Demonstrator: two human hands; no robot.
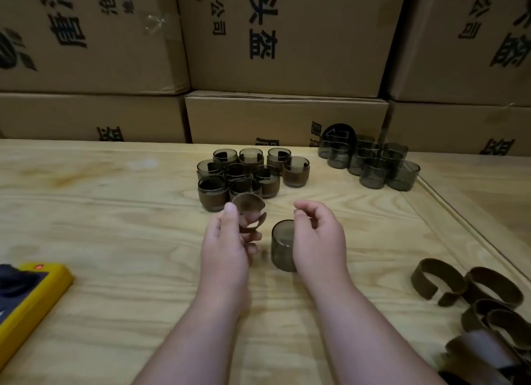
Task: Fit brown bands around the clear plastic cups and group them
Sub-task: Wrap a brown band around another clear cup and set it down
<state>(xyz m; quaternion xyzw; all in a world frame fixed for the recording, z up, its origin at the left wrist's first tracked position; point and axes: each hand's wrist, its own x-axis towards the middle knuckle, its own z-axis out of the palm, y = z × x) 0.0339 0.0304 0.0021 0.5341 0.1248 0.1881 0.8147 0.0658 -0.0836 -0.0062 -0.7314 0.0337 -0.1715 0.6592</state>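
Note:
My left hand point(230, 241) pinches a curled brown band point(249, 210) and holds it up above the table. A bare clear plastic cup point(283, 245) stands just right of it, with my right hand point(319, 235) curled round its right side. Whether the fingers grip the cup or only hover beside it is unclear. Behind my hands sits a cluster of several banded cups point(250, 173). Several bare cups point(373, 163) are bunched at the back right. Loose brown bands point(471, 292) lie in a heap at the right front.
A wooden table point(115, 212) carries everything; a raised strip runs along its right side point(465, 226). Stacked cardboard boxes point(284, 39) form a wall behind it. A yellow device point(31, 295) with a red light lies at the left front edge.

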